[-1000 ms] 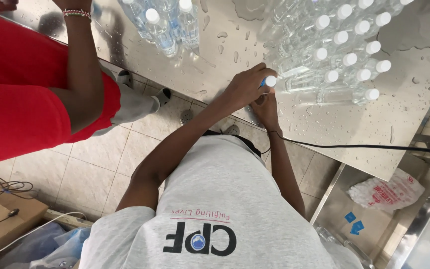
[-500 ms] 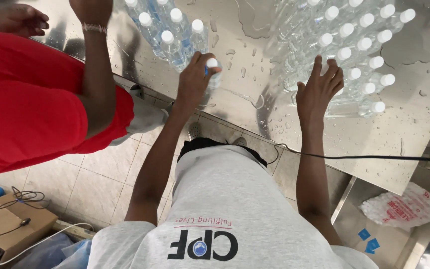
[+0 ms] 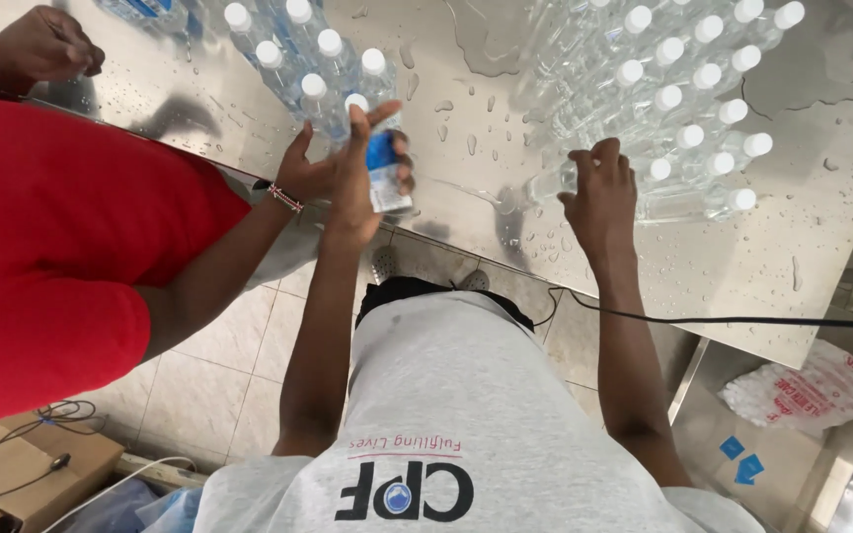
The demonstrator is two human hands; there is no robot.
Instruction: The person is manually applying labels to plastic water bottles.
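1. Standing at the near edge of the wet stainless-steel surface (image 3: 821, 109): a small clear plastic water bottle with a white cap and blue label (image 3: 383, 163), upright or nearly so, just in front of a cluster of upright clear capped bottles (image 3: 293, 54).
2. Wrapping around that bottle: the left hand (image 3: 355, 183), fingers (image 3: 402, 168) curling across the label and gripping it at mid-body.
3. Likely handling as light but not trivial if full, with thin walls giving under a squeeze; probably slippery too, judging by the droplets all over the metal. Best taken around the labelled waist or just below the cap, where the plastic is stiffer.
4. Reaching in beside the left hand, touching or nearly touching it: a co-worker's hand (image 3: 303, 173) with a beaded bracelet, extending from a red sleeve (image 3: 61, 257).
5. Resting farther right, well apart from the held bottle: the right hand (image 3: 599, 192), fingers bending down onto a lying clear bottle at the near edge of a stacked pile of clear white-capped bottles (image 3: 683, 89); closing on it or merely pressing, cannot tell.
6. Running across the surface edge below the right forearm: a thin black cable (image 3: 742, 320).
7. Lying lower right on a steel shelf: a clear plastic bag of white caps (image 3: 802, 390).
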